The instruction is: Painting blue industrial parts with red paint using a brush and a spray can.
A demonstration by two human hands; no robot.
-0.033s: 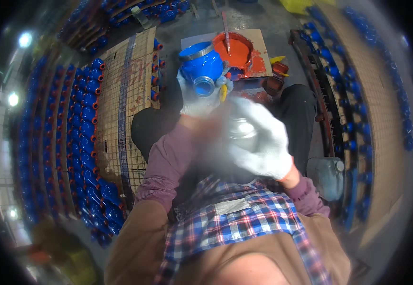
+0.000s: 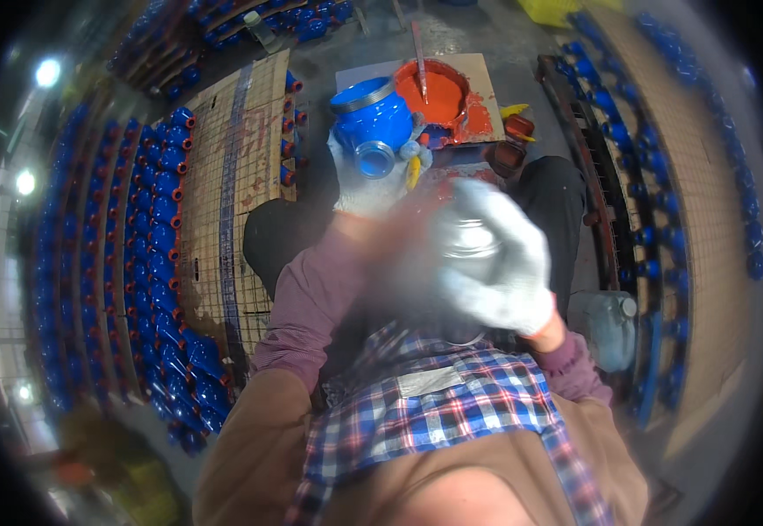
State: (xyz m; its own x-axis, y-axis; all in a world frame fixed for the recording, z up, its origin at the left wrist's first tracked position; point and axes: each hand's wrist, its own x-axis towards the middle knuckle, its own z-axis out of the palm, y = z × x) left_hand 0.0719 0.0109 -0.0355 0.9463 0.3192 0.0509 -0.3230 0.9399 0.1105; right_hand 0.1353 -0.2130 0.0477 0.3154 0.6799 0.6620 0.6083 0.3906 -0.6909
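Note:
In front of me, my left hand (image 2: 373,188), in a whitish glove, holds a blue-painted metal meter housing (image 2: 371,118) from beneath and around its side. Its wide mouth with a bare metal rim faces up, and a round pipe opening points toward me. A yellow patch shows by the gloved fingertips. Closer to my chest, my right hand (image 2: 504,272), in a white glove, is curled around a shiny silvery round thing (image 2: 469,237), too blurred to name. A reddish-grey smear hides part of that area.
Beyond the housing, a tub of orange-red paint (image 2: 443,92) with a brush (image 2: 419,61) in it sits on a paint-splashed board (image 2: 487,114). Wooden boards (image 2: 224,175) and rows of blue housings with red ends (image 2: 167,184) flank me. A clear jug (image 2: 608,329) stands at right.
My right hand has shifted slightly to the right, along with the silvery thing. My left hand and the blue meter housing have hardly moved.

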